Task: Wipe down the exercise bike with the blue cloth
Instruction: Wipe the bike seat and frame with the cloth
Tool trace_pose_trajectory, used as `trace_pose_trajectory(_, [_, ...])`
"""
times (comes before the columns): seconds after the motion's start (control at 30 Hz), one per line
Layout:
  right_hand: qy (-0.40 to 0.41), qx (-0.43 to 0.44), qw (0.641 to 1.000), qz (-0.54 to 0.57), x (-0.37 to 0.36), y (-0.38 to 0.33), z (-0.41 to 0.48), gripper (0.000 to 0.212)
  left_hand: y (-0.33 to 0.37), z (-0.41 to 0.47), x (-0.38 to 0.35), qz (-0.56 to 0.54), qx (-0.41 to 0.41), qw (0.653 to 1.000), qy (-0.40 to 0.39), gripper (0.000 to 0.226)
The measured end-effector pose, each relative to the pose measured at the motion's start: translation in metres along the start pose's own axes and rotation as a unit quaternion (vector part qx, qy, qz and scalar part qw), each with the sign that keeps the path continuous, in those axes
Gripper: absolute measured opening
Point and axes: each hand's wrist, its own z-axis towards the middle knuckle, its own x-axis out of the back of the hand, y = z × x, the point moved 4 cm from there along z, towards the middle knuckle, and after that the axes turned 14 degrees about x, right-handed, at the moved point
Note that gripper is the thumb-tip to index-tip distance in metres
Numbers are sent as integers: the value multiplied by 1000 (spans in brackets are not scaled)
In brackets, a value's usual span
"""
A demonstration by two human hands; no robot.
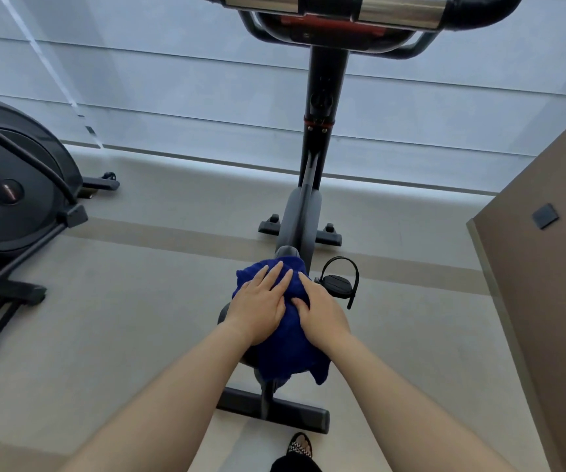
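Observation:
The black exercise bike (322,107) stands in front of me, its handlebars at the top of the view and its post running down to the base. A blue cloth (286,349) is draped over the saddle, which it hides almost fully. My left hand (261,301) lies flat on the cloth's left side with fingers spread. My right hand (320,308) presses on the cloth's right side, fingers curled into the fabric. A black pedal (337,284) with a strap sticks out to the right of the cloth.
Another dark exercise machine (12,199) stands at the left. A brown wall panel (547,284) rises at the right. The bike's rear foot bar (275,408) rests on the pale floor, and my sandalled foot (300,444) is just behind it. Window blinds fill the background.

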Motion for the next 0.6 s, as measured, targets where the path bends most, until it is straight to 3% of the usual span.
trace_pose_trajectory(0.2, [18, 25, 993, -113, -19, -23, -40, 56, -9, -43, 3, 42, -19, 998, 35, 58])
trace_pose_trajectory(0.43, [-25, -4, 984, -175, -52, -59, -73, 62, -45, -73, -18, 93, -71, 993, 19, 59])
trace_pose_trajectory(0.6, [-5, -19, 981, -192, -74, -75, -81, 67, -67, -86, -9, 51, -67, 994, 64, 57])
